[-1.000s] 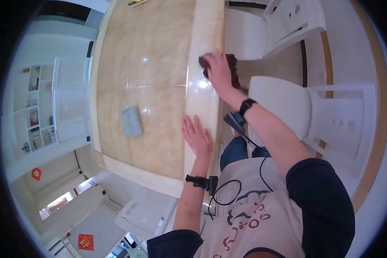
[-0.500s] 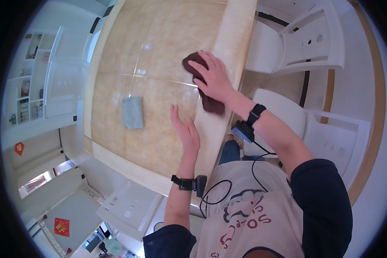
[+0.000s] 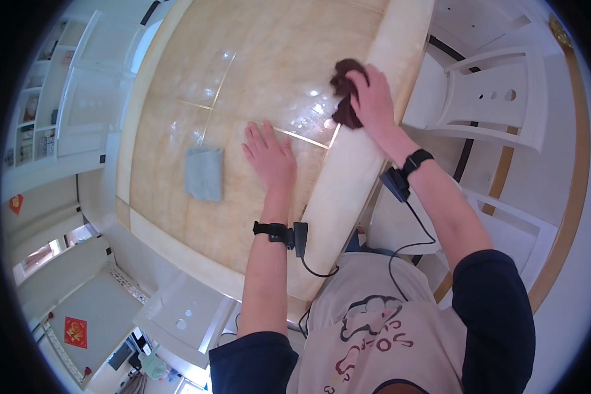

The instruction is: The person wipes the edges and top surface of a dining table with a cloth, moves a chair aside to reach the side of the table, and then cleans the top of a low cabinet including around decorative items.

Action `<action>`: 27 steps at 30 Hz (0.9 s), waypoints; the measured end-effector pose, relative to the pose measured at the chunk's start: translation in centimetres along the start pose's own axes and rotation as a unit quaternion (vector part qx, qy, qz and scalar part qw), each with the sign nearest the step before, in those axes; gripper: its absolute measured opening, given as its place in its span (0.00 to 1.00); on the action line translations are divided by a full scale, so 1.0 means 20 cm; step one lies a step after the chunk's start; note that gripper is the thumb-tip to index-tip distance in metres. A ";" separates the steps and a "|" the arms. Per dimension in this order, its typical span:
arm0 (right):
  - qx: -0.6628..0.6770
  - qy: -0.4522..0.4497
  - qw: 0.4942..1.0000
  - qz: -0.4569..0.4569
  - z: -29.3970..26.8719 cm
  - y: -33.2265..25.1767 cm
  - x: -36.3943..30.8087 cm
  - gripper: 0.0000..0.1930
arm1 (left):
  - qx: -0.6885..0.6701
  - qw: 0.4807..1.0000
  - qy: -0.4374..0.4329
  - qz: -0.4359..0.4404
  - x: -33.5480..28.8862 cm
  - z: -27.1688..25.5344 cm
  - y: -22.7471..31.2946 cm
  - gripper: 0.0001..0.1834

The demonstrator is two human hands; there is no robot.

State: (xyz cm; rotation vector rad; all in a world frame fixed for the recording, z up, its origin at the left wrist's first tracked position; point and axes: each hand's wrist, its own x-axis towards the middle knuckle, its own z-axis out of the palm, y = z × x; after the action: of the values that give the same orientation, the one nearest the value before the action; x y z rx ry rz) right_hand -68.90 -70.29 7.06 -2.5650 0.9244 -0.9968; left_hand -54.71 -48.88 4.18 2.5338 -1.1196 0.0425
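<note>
My right hand (image 3: 377, 105) grips a crumpled dark brown cloth (image 3: 347, 113), pressed on the tabletop close to its right edge. Part of the cloth is hidden under the palm. Flat on the table, fingers apart and holding nothing, lies my left hand (image 3: 270, 161). A folded grey-blue cloth (image 3: 203, 174) rests to the left of that hand, not touching it. Beneath everything is the beige table (image 3: 184, 131), glossy, with thin gold lines and a paler border.
White chairs (image 3: 496, 98) stand along the table's right side, and another chair (image 3: 184, 315) is by the near left edge. Black wrist straps with small boxes and cables (image 3: 410, 217) hang from both my wrists. White shelves (image 3: 43, 125) line the far left.
My right hand has moved away from me and to the right with the brown cloth, which is now more bunched. My left hand has reached forward and come down flat on the table.
</note>
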 end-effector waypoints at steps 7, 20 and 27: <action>0.203 -0.180 0.962 0.002 0.09 -0.37 -0.19 0.12 | -0.009 1.000 -0.007 0.000 0.00 0.01 -0.01 0.30; -0.026 -0.075 0.997 0.006 0.16 -0.22 0.01 0.39 | -0.015 1.000 -0.014 -0.012 -0.02 -0.01 -0.02 0.29; -0.003 -0.063 0.998 0.024 0.25 -0.25 -0.07 0.34 | -0.020 1.000 -0.014 -0.010 -0.02 -0.02 -0.02 0.29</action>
State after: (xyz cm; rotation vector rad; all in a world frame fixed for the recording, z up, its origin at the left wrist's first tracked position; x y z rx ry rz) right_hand -63.96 -65.61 4.87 -2.5628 0.9519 -0.8112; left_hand -54.68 -48.30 4.31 2.5182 -1.0938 -0.0218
